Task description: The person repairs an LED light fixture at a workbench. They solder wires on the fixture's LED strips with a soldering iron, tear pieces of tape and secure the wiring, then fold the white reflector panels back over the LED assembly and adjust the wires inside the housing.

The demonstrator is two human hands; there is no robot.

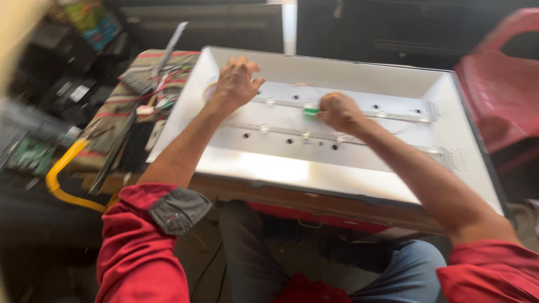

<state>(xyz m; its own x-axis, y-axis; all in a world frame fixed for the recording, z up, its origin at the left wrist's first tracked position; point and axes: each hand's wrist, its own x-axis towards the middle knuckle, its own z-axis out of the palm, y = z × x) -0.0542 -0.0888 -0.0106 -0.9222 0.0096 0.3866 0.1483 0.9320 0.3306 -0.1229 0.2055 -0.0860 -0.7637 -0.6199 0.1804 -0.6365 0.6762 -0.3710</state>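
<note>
Your left hand (pixel 236 83) lies spread wide on the white panel (pixel 314 168) at frame centre; keep it pressing. Your right hand (pixel 338 111) pinches a green piece (pixel 310 111) at the strip (pixel 348 111); work it gently.

Pink-red plastic chair (pixel 502 84), standing at the right edge of the view. Striped cloth (pixel 112 109), laid over the bench at the left. Comb-like toothed tool (pixel 135 81) and a tangle of red wires (pixel 163 87), lying on the cloth. Long grey flat strip (pixel 171 45), lying slantwise beyond them. Yellow curved hose or handle (pixel 62 177), at the lower left. Green circuit board (pixel 31 154), just left of it, blurred. Colourful packet (pixel 92 19), upper left, blurred. Dark flat panels (pixel 393 31), at the back.
</note>
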